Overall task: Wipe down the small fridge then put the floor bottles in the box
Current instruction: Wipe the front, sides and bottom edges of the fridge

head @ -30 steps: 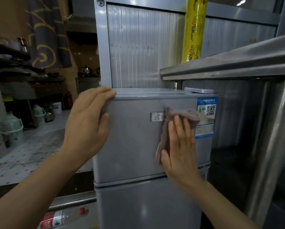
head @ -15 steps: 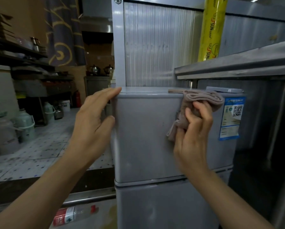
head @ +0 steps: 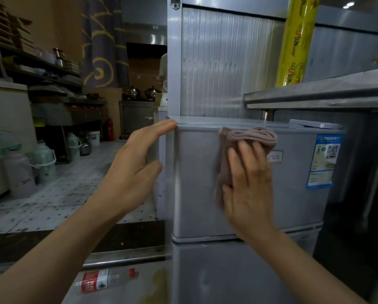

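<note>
Head view: you're mid-wipe on the fridge (head: 196, 183). Right hand (head: 248, 189), fingers flat, presses the cloth (head: 247, 137) on the upper door; left hand (head: 135, 170), fingers straight, steadies its corner. Bottle (head: 106, 280) lies on the floor. Next: wipe the lower door, probably.

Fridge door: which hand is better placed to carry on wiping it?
Right. The right hand presses the cloth flat against the fridge door, while the left hand only rests on the top left corner, empty.
</note>
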`<state>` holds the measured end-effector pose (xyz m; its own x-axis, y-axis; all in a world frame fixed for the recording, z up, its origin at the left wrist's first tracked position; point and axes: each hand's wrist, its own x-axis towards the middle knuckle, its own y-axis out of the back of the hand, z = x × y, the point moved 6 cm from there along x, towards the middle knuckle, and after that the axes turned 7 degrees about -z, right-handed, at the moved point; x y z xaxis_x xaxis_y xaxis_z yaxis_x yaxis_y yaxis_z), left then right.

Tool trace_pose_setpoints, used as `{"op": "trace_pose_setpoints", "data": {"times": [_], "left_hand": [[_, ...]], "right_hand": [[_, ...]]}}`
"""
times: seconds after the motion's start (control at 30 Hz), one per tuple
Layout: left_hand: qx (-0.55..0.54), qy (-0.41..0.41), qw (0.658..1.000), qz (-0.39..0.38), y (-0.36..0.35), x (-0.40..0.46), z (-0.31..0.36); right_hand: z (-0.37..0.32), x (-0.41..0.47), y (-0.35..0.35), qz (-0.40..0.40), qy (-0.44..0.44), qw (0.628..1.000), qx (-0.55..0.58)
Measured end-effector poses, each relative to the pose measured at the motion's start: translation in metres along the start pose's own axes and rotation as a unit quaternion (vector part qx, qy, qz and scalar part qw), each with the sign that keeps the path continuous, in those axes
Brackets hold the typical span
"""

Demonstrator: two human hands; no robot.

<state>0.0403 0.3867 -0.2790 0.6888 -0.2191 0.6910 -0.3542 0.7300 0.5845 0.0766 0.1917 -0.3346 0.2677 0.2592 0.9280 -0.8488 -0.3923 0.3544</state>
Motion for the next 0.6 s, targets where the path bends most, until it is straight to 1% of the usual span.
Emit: {"op": "trace_pose_setpoints", "data": {"times": [0.07, 0.13, 0.23, 0.3, 0.47, 0.53, 0.6], "left_hand": [[-0.014, 0.021, 1.000, -0.004, 0.001, -0.003, -0.006], [-0.015, 0.034, 0.999, -0.008, 0.002, -0.006, -0.011], [-0.008, 0.047, 0.999, -0.008, 0.005, -0.011, -0.017], [-0.003, 0.056, 0.998, 0.003, 0.007, -0.015, -0.020], [0.020, 0.078, 0.997, 0.008, 0.006, -0.030, -0.026], [0.021, 0.077, 0.997, 0.009, 0.007, -0.035, -0.028], [0.019, 0.073, 0.997, 0.011, 0.008, -0.037, -0.028]], "right_hand": [[-0.030, 0.016, -0.005, -0.021, 0.041, 0.999, 0.016], [-0.045, 0.033, -0.003, -0.028, 0.081, 0.996, 0.018], [-0.051, 0.041, -0.001, -0.017, 0.079, 0.997, 0.013], [-0.057, 0.027, -0.006, -0.025, 0.082, 0.996, 0.009], [-0.077, -0.041, -0.028, -0.101, 0.191, 0.974, -0.072], [-0.077, -0.030, -0.027, -0.100, 0.207, 0.968, -0.096], [-0.076, 0.005, -0.018, -0.080, 0.190, 0.973, -0.103]]}}
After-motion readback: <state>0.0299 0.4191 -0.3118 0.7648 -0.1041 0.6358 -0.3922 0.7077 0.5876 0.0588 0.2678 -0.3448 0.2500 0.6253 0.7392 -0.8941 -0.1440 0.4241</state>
